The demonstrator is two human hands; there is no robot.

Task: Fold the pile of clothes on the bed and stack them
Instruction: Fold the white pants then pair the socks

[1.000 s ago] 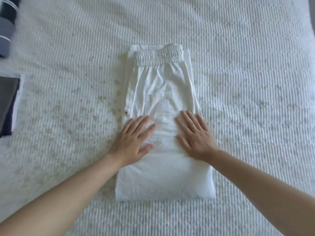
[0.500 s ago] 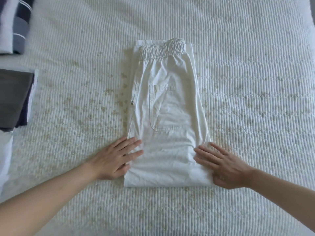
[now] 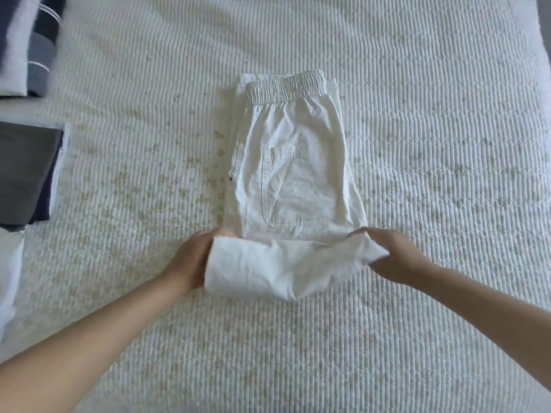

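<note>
White trousers (image 3: 293, 174) lie folded lengthwise in the middle of the bed, elastic waistband at the far end, back pocket facing up. The near end of the trousers is lifted off the bed and turned up towards the waistband. My left hand (image 3: 193, 259) grips the left corner of that lifted end. At the right corner my right hand (image 3: 393, 254) grips the cloth too. Much of both hands' fingers is hidden by the fabric.
The white quilted bed cover (image 3: 447, 144) has pale yellowish flecks. At the left edge lies a stack of folded dark grey and navy clothes (image 3: 25, 174). Further back left is a navy, grey and white striped folded item (image 3: 32, 43).
Both hands went from pressing flat on the trousers, slid to the near corners, and now grip and lift the near end upward. The view has shifted slightly right.
</note>
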